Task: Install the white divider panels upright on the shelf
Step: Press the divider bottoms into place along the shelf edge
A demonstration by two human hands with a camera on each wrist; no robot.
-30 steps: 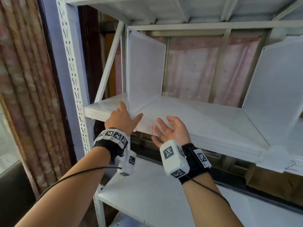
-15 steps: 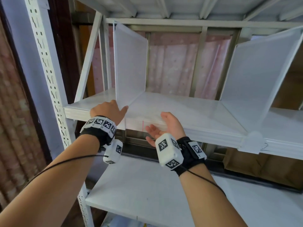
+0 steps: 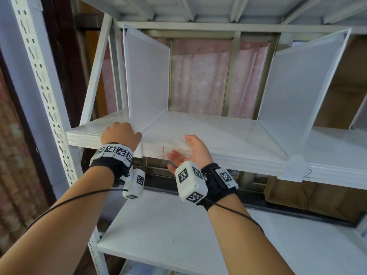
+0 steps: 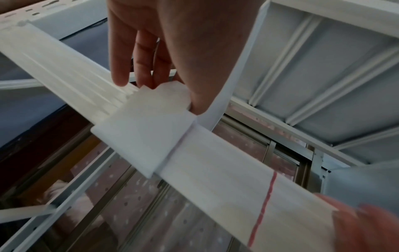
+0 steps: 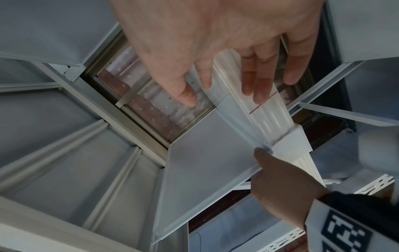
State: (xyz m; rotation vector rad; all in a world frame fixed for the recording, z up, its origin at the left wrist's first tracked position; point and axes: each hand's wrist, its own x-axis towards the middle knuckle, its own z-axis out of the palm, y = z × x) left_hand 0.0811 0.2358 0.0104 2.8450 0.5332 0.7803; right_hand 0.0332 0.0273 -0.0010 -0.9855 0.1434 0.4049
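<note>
A white divider panel (image 3: pixel 148 80) stands upright at the left end of the white shelf (image 3: pixel 218 132). Its white clip (image 4: pixel 142 133) sits over the shelf's front lip. My left hand (image 3: pixel 121 133) pinches the panel's lower front corner just above that clip, thumb on the right face and fingers on the left, as the right wrist view also shows (image 5: pixel 280 179). My right hand (image 3: pixel 188 151) hangs open, palm up, at the shelf lip beside a red mark (image 3: pixel 163 151) and holds nothing. A second divider panel (image 3: pixel 297 92) stands further right, clipped (image 3: pixel 293 167) to the lip.
A perforated white upright post (image 3: pixel 39 80) frames the rack on the left, with a diagonal brace (image 3: pixel 95 72) behind the left panel. A lower white shelf (image 3: pixel 178 235) lies under my forearms. The ribbed underside of the upper shelf (image 3: pixel 198 8) is close above the panels. Brown cardboard boxes (image 3: pixel 341 100) sit at the right.
My left hand has slid in and closed onto the panel's lower front corner at the clip. My right hand has dropped a little to the shelf lip, still open. The view has shifted right.
</note>
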